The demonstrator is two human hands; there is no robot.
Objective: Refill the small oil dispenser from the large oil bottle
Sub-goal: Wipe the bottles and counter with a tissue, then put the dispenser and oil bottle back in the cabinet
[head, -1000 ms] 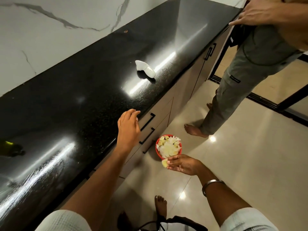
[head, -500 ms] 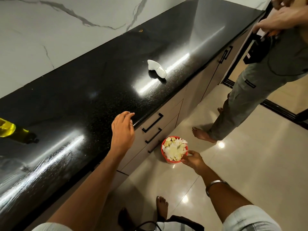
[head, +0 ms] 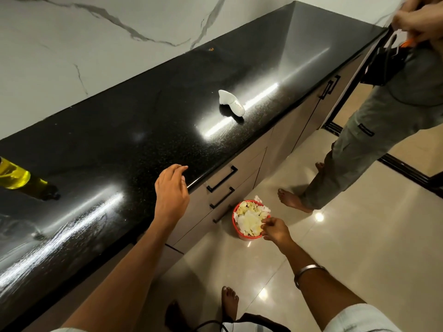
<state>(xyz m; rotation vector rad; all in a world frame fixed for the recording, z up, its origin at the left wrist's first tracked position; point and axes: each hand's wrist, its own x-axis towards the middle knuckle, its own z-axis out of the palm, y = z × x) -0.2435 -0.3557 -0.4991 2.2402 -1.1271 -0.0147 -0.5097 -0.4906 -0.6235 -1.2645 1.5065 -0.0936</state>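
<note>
Oil bottle [head: 22, 179], w/ yellow oil visible, lay at far left of the black countertop [head: 134, 130], partly cut off by the frame edge. Its long axis ran roughly left–right along the counter, the dark end pointing right and slightly toward the counter's front edge; whether that end was cap or base could not be told. No small dispenser was identifiable in view.

Left hand [head: 171, 191] hovered over the counter's front edge, fingers relaxed and loosely curved, holding nothing; prob. kept there for balance while the person bent down. Right hand [head: 275, 230] reached to the red bin [head: 247, 236] on the floor, fingertips pinching crumpled paper scraps [head: 250, 218] at the rim, apparently discarding wipe-up waste.

A white object [head: 231, 103] sat farther along the counter; a second person [head: 374, 130] stood nearby.
</note>
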